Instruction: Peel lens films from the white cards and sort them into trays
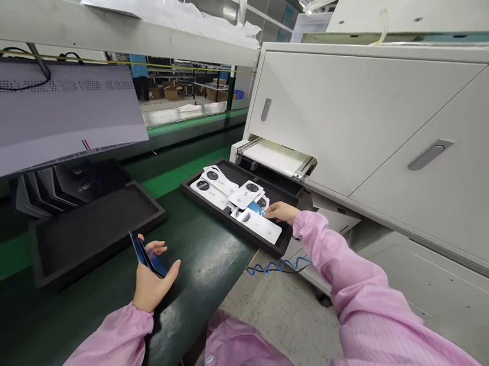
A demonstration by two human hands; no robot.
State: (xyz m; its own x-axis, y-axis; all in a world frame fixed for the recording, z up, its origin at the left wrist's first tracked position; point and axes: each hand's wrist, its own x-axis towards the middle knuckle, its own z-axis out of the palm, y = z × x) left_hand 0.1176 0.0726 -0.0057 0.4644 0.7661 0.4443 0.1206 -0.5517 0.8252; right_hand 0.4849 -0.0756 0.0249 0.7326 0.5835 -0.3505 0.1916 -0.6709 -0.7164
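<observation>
Upright on its edge, a dark blue phone (144, 254) rests in my left hand (152, 280), the thumb spread away from it; it may be more than one thin piece. My right hand (283, 211) reaches into a black tray (231, 226), fingertips pinched at the edge of a blue phone-shaped piece (256, 208). Around that piece lie several white phone-shaped panels (263, 226), each with a round dark camera area, overlapping in a loose pile. Part of the blue piece is hidden under them.
Left on the green bench (195, 258) sits another black tray (96, 227), with dark angled dividers (48, 192) behind it. A small conveyor (279, 157) sticks out of the white machine (351, 113). A monitor-like panel (49, 116) hangs above; a blue coiled cable (277, 267) dangles below.
</observation>
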